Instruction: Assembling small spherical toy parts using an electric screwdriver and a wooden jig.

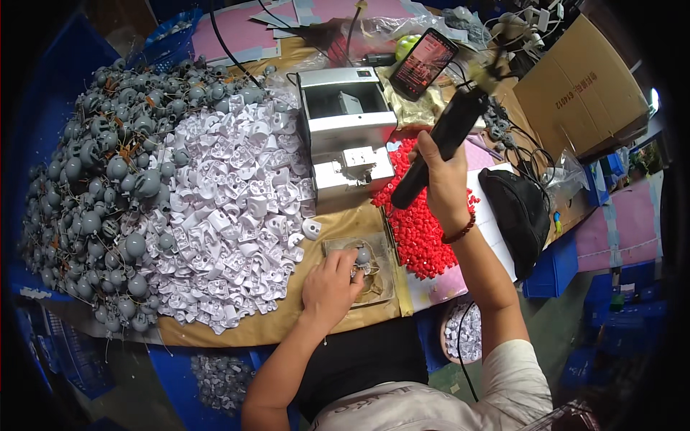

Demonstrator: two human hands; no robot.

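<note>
My left hand [330,287] is closed on a small grey ball-shaped part [362,256], which sits over a square, pale fixture plate [379,287] at the table's front edge. Thin wires lie around the part, and my fingers hide some of it. My right hand [444,172] is wrapped around a long black tool that looks like an electric screwdriver [449,133]. It is raised over a heap of small red plastic parts [424,248], tilted with its upper end away from me. That far end is blurred.
White plastic parts [230,215] and grey wired ball parts [100,187] are heaped at left. A silver-white machine [345,129] stands behind the fixture. Further right are a phone [424,63], cardboard box [582,86] and black pouch [514,215]. A tub of white parts [463,334] stands below the table.
</note>
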